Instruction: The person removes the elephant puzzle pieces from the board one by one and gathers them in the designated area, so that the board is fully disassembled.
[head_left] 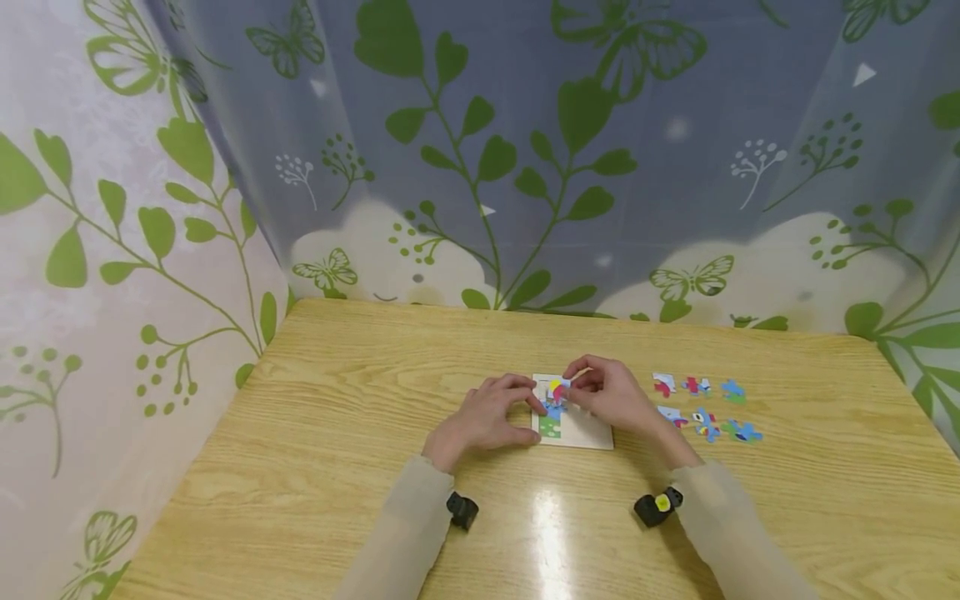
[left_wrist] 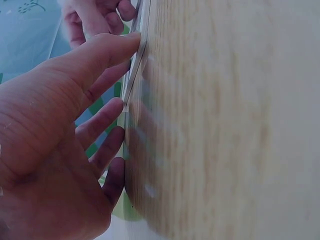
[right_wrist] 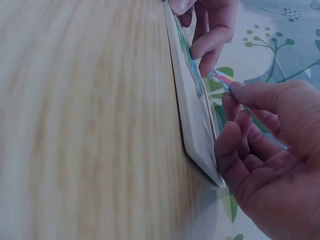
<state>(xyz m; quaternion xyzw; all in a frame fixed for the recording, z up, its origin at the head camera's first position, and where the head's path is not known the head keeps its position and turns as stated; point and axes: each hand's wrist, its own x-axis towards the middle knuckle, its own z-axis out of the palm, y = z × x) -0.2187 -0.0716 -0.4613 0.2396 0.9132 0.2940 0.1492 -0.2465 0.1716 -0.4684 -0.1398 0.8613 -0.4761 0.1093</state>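
A shallow white puzzle board (head_left: pixel 591 432) lies on the table, with green and blue jigsaw pieces (head_left: pixel 550 427) fitted along its left side. My left hand (head_left: pixel 480 417) holds the board's left side, thumb near the front corner and a fingertip over the fitted pieces. Between thumb and index finger, my right hand (head_left: pixel 611 398) pinches a jigsaw piece (head_left: pixel 557 388) coloured yellow, red and light blue, over the board's upper left. In the right wrist view, this piece (right_wrist: pixel 221 80) is tilted above the board's surface; the right hand's lower fingers are curled near the board's edge (right_wrist: pixel 192 130).
Several loose jigsaw pieces (head_left: pixel 705 423) lie in two rows on the wooden table (head_left: pixel 360 400), right of the board. A patterned curtain (head_left: pixel 525 167) hangs behind the table, and another patterned cloth (head_left: pixel 112 292) hangs at the left.
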